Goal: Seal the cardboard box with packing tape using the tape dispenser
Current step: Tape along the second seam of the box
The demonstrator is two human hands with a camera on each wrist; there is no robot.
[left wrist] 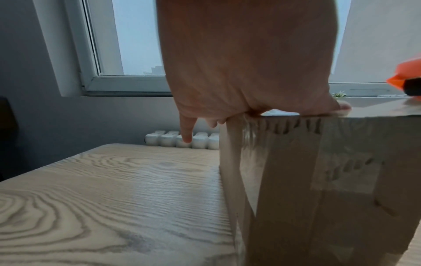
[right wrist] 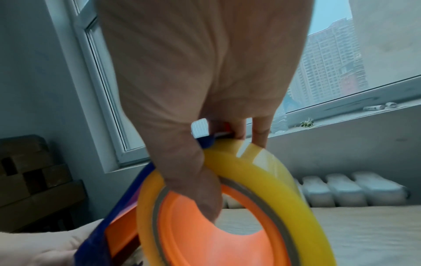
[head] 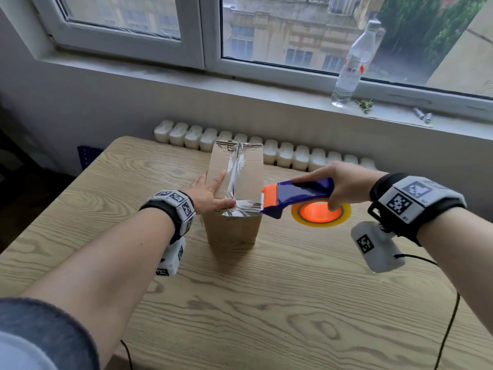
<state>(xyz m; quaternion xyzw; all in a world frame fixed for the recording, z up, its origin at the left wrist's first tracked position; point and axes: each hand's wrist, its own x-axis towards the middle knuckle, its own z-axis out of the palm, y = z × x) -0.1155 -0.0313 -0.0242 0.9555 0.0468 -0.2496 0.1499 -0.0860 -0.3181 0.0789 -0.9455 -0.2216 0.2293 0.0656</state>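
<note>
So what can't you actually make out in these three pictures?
- Brown cardboard box: its contents, behind shut flaps, every view.
- Clear packing tape: whether cut from the blue-and-orange tape dispenser; too small, head view.
- Left hand: its fingers on the box top, hidden by the palm, left wrist view.

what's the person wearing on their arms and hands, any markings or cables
The hands are bare: left hand, right hand. Each wrist carries a black band with a white block printed with black square-code markers: left wristband, right wristband. Under each hangs a white camera pod with its own marker. A thin black cable runs from the right pod. A grey sleeve is pushed up the left arm.
</note>
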